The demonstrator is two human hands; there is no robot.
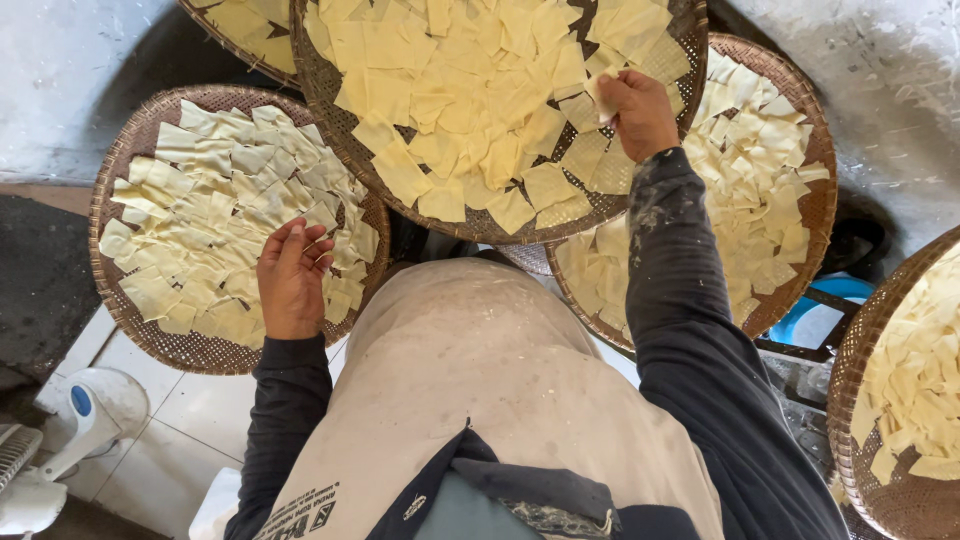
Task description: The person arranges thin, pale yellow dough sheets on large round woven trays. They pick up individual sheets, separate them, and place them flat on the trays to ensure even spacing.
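A large round woven tray [640,205] in front of me is covered with pale yellow square dough sheets [470,100]. My right hand [640,110] rests over its right side, fingers pinched on one dough square [603,98]. My left hand [292,278] hovers palm-up, fingers loosely apart, over the dough pieces on a second woven tray [130,330] at the left; it holds nothing that I can see. Both arms wear dark sleeves dusted with flour.
A third woven tray [810,210] of dough squares sits at the right under the middle one, a fourth [860,400] at the far right edge, another [240,45] at the top left. A white fan [60,440] stands on the tiled floor lower left. A blue basin [830,300] peeks out at the right.
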